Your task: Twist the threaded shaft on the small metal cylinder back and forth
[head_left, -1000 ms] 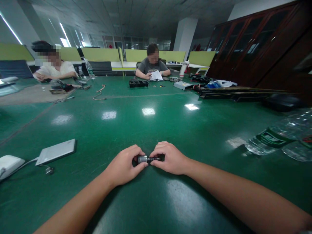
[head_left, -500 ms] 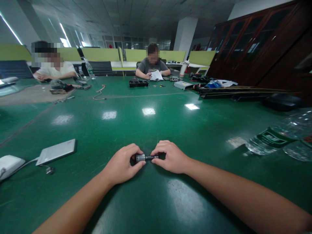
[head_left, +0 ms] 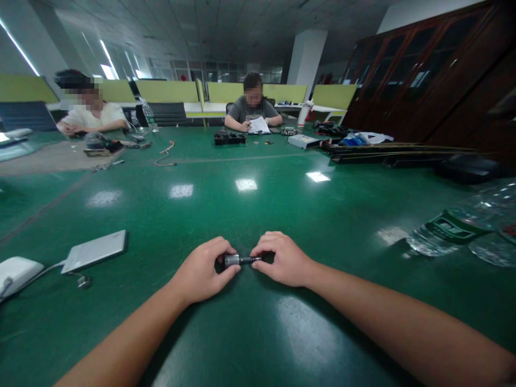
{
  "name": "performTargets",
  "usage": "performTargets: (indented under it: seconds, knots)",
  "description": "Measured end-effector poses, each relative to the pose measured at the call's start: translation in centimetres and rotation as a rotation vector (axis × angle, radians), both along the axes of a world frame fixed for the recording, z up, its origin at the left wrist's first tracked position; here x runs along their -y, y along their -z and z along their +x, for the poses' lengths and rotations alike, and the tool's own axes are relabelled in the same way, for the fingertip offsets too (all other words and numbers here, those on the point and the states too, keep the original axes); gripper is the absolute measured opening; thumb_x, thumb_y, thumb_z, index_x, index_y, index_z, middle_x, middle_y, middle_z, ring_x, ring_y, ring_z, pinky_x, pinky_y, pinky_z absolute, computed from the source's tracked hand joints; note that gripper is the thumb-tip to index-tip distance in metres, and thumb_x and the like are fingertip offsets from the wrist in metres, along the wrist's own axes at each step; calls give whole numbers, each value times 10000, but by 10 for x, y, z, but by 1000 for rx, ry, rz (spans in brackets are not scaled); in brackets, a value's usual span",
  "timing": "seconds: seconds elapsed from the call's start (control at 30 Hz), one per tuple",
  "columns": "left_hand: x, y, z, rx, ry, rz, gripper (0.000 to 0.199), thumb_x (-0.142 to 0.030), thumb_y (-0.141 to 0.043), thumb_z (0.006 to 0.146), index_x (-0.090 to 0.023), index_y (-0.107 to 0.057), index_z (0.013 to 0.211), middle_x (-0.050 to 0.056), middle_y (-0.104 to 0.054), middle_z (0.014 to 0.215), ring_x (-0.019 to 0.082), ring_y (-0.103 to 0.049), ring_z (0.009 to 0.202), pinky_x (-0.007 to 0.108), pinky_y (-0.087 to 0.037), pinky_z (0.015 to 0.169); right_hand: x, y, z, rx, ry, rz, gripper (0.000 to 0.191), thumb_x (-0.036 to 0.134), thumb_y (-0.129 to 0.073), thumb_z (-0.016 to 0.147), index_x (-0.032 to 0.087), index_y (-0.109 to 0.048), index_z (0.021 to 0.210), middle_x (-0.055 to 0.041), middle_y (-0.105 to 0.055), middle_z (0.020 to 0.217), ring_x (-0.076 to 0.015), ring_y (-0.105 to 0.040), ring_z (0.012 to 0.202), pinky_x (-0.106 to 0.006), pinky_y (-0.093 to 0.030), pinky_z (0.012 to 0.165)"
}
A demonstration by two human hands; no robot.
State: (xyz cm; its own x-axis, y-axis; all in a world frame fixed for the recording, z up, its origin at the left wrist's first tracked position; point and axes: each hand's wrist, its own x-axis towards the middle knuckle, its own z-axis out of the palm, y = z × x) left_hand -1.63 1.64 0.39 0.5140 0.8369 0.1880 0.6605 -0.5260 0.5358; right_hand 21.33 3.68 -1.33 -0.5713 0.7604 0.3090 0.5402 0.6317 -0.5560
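Note:
Low over the green table (head_left: 226, 215), a small metal part lies sideways between my hands. One end is a silver cylinder (head_left: 231, 260), much like a small motor, and a thin dark shaft (head_left: 246, 260) runs out of it to the right. My left hand (head_left: 203, 270) pinches the cylinder between thumb and fingers. At the shaft's far end, the thumb and forefinger of my right hand (head_left: 286, 260) are closed on it. My fingertips hide both ends of the part, so its exact kind is unclear.
To the left lie a white power bank (head_left: 94, 251) and a white device (head_left: 16, 274), joined by a cable. Plastic bottles (head_left: 447, 231) lie at right. Across the table are a black tray (head_left: 229, 138), a metal box (head_left: 303, 141), dark strips (head_left: 395, 150) and two seated people.
Hardly anything differs. Both hands keep their grip on the metal part in the same place, and the view has shifted very slightly.

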Motion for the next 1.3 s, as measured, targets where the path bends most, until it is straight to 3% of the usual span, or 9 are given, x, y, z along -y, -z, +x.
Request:
performTargets:
  seconds: [0.77, 1.17, 1.3]
  knots:
    - [-2, -3, -3, 3, -15, 3, 120, -273, -614, 845, -172, -607, 910, 26, -590, 827, 179, -564, 748, 303, -439, 683, 1, -2, 0, 27, 99, -8, 72, 191, -726, 744, 201, -737, 814, -10, -699, 762, -168, -598, 770, -334, -408, 793]
    - [-3, -2, -6, -8, -14, 12, 125, -291, -602, 865, -175, -607, 912, 28, -595, 830, 181, -567, 751, 305, -436, 686, 1, -8, 2, 77, 305, -58, 98, 221, -676, 724, 230, -743, 795, 0, -693, 762, -170, -602, 762, -295, -423, 703]
    - [-2, -3, -6, -12, -18, 14, 120, -287, -604, 859, -176, -609, 905, 29, -599, 828, 180, -569, 751, 305, -441, 689, 0, -8, 3, 75, 302, -64, 106, 213, -679, 719, 231, -745, 800, 2, -694, 764, -164, -603, 760, -288, -424, 702]
